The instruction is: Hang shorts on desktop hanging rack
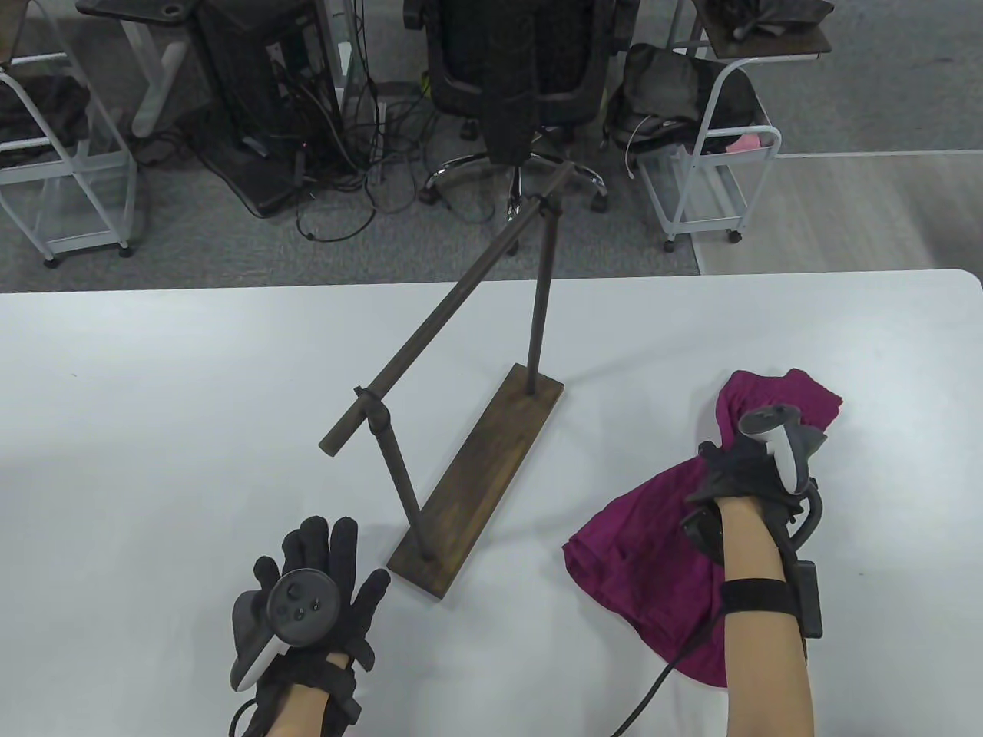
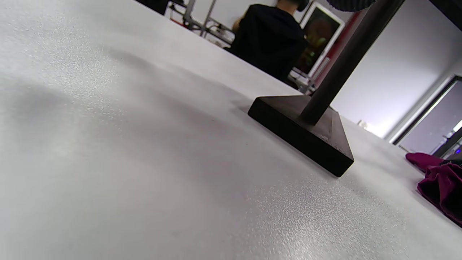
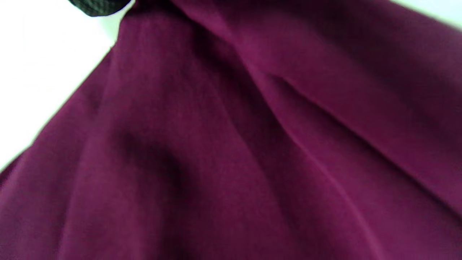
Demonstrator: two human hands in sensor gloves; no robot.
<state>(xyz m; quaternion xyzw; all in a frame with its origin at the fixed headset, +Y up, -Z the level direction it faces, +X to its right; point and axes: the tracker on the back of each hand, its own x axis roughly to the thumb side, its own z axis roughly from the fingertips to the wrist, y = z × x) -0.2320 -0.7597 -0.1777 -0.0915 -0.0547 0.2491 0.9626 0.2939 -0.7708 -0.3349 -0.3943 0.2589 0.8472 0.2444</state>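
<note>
the job was barely begun: the magenta shorts (image 1: 645, 553) lay crumpled on the white desk (image 1: 153, 399), to the right of the rack (image 1: 453, 399) and well apart from it, and the rack's bar (image 1: 453, 307) carried nothing. the rack stood mid-desk on its dark wooden base (image 1: 476, 484), two slim posts holding the long bar, which ran from near the left hand toward the desk's far edge. what was left, by the look of it, was nearly everything: raising the cloth, carrying it across and draping it over the bar.

the right hand (image 1: 749, 464) was down on the upper part of the shorts, its fingers buried in the gathered cloth, which rose in a bunch toward the glove while the rest spread flat on the desk. from above it seemed to be gripping a fold, though the fingertips were hidden under the tracker and the cloth. the right wrist view gave only taut magenta folds filling the frame and a scrap of black glove at the top edge, which fits a grip but does not prove one.

the left hand (image 1: 311, 591) rested low over the desk near the front edge, just left of the base's near corner, palm down, fingers spread and holding nothing. its wrist view looked along the desk surface to the base and a post, with the shorts at the far right.
</note>
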